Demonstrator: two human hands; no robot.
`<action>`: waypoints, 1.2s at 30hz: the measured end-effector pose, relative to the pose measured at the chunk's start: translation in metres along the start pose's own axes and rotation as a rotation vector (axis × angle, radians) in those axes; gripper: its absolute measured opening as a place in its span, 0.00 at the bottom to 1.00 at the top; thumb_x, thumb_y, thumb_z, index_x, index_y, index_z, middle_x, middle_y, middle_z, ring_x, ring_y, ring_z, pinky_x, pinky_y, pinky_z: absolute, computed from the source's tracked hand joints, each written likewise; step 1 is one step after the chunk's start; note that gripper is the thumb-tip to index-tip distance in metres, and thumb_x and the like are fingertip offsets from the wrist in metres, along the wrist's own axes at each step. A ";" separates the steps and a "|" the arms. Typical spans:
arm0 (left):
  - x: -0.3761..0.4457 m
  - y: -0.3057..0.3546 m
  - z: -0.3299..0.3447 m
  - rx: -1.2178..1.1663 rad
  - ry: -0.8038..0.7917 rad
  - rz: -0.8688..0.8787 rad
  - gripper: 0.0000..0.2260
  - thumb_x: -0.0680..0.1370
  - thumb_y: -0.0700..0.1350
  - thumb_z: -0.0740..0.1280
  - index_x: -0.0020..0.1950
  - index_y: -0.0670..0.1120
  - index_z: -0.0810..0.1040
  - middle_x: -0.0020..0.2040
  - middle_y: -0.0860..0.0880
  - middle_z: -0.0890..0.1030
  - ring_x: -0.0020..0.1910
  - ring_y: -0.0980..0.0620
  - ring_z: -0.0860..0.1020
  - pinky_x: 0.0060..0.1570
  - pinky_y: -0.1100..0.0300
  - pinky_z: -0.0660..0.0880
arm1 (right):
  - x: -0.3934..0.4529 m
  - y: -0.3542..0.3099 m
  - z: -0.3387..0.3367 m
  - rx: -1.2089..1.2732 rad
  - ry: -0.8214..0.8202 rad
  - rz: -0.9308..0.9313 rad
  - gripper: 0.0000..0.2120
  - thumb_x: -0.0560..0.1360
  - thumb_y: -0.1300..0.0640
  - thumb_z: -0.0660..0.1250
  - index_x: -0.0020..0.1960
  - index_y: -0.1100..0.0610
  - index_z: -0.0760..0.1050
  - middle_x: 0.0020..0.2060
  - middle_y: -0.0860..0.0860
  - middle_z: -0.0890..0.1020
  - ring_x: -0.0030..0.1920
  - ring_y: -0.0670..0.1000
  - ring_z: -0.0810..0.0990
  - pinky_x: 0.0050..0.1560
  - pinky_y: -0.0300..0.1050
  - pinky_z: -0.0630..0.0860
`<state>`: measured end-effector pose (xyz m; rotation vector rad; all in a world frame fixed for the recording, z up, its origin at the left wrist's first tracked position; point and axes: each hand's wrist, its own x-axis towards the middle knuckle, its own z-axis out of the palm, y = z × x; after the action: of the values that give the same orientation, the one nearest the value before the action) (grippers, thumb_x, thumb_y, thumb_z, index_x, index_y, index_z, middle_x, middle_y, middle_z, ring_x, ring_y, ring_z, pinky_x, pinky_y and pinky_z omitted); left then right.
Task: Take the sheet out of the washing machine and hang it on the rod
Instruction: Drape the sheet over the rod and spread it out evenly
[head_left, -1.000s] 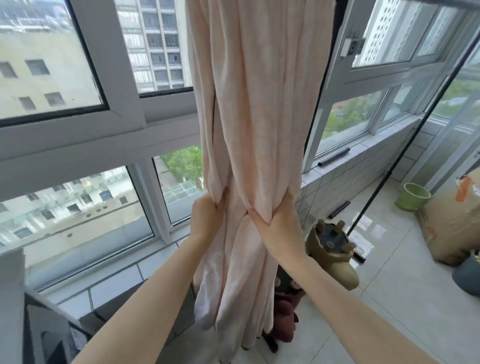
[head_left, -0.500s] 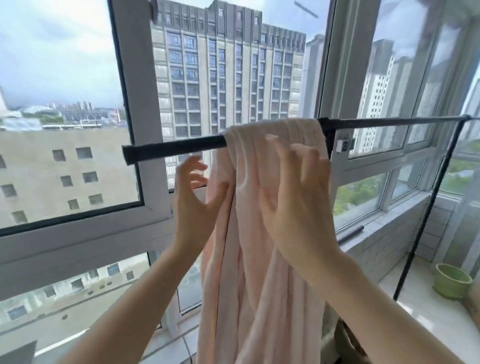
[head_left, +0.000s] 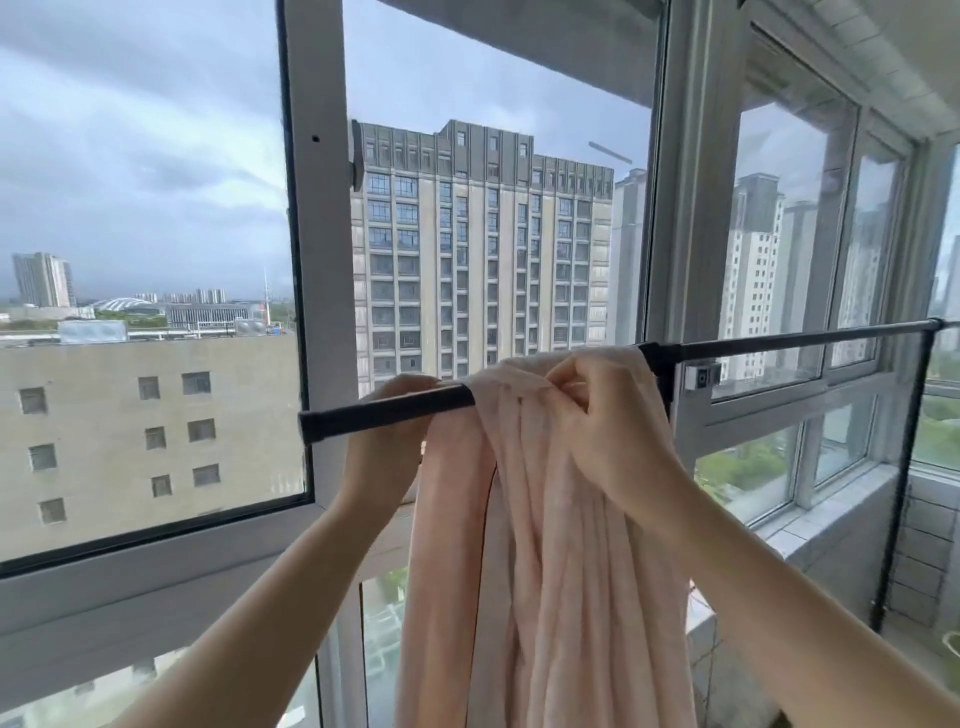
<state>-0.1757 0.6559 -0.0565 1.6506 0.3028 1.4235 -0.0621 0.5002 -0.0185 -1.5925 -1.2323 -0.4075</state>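
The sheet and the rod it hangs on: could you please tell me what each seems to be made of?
The sheet looks like a thin, soft woven fabric, pale pink and matte, perhaps cotton: it bunches into narrow folds and drapes limply. The rod looks like a rigid tube in matte black, probably coated metal, though plastic cannot be ruled out: it stays straight under the cloth and shows little shine.
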 end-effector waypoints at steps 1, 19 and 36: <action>0.004 0.002 -0.001 -0.042 -0.028 -0.005 0.03 0.76 0.34 0.68 0.46 0.41 0.81 0.35 0.52 0.82 0.33 0.56 0.78 0.33 0.65 0.74 | 0.006 -0.001 -0.005 0.032 -0.020 0.019 0.03 0.78 0.56 0.66 0.49 0.54 0.77 0.37 0.41 0.78 0.38 0.40 0.80 0.38 0.30 0.76; 0.069 0.016 0.018 -0.125 -0.038 -0.171 0.05 0.78 0.41 0.68 0.48 0.42 0.83 0.38 0.47 0.82 0.35 0.53 0.78 0.34 0.64 0.75 | 0.051 0.009 -0.020 -0.519 0.036 -0.187 0.09 0.77 0.59 0.59 0.52 0.56 0.78 0.54 0.51 0.71 0.55 0.52 0.67 0.58 0.46 0.69; 0.080 0.034 0.041 -0.055 -0.118 -0.069 0.07 0.78 0.44 0.68 0.41 0.46 0.82 0.35 0.50 0.82 0.34 0.55 0.79 0.36 0.63 0.75 | 0.094 0.008 -0.020 0.349 -0.025 0.245 0.11 0.78 0.51 0.64 0.45 0.56 0.82 0.41 0.54 0.85 0.45 0.55 0.84 0.50 0.53 0.80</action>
<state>-0.1270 0.6724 0.0245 1.6564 0.2490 1.2666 -0.0102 0.5315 0.0566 -1.4244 -1.0443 -0.0135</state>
